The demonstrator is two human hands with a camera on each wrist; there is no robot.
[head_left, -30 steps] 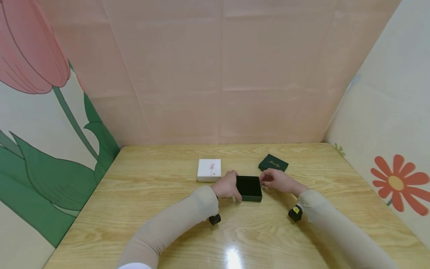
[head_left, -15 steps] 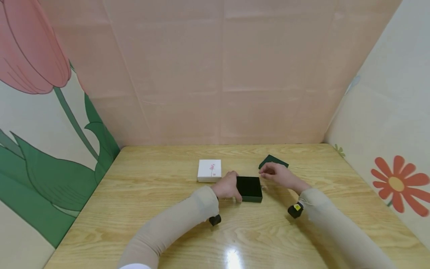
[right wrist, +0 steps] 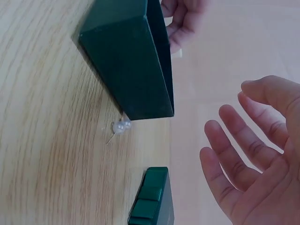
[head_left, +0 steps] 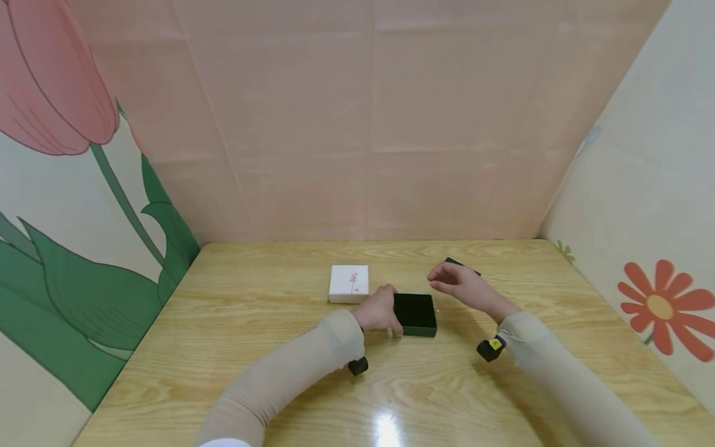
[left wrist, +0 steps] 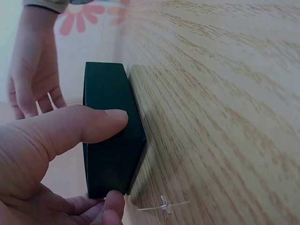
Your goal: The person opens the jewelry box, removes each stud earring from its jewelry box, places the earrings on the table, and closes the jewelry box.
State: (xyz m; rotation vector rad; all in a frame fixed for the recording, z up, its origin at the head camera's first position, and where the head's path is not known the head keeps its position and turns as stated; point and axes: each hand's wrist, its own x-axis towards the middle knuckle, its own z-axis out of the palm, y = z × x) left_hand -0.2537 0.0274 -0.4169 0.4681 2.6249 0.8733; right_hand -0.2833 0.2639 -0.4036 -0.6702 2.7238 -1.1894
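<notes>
My left hand (head_left: 377,308) grips the left side of a dark green open-topped jewelry box (head_left: 416,316). In the left wrist view its thumb presses the box's front wall and its fingers reach round the far side. My right hand (head_left: 465,287) hovers beyond the box's right edge, fingers loosely curved with nothing between them. It covers most of the green lid (head_left: 455,262) in the head view. In the right wrist view, a small pearl piece with a thin pin (right wrist: 121,125) lies beside the box. A small silver star-like piece (left wrist: 164,205) on a thin pin lies near my left fingertips.
A white box (head_left: 349,284) with a pink flower print sits left of the green box, behind my left hand. The wooden table (head_left: 268,273) ends at a pink backdrop (head_left: 290,124). Printed side panels with a tulip (head_left: 61,81) and a red flower (head_left: 659,304) flank it.
My right hand has left the box's right edge and risen back toward the lid, its fingers loosening and now hiding more of the lid. My left hand and the box have stayed put.
</notes>
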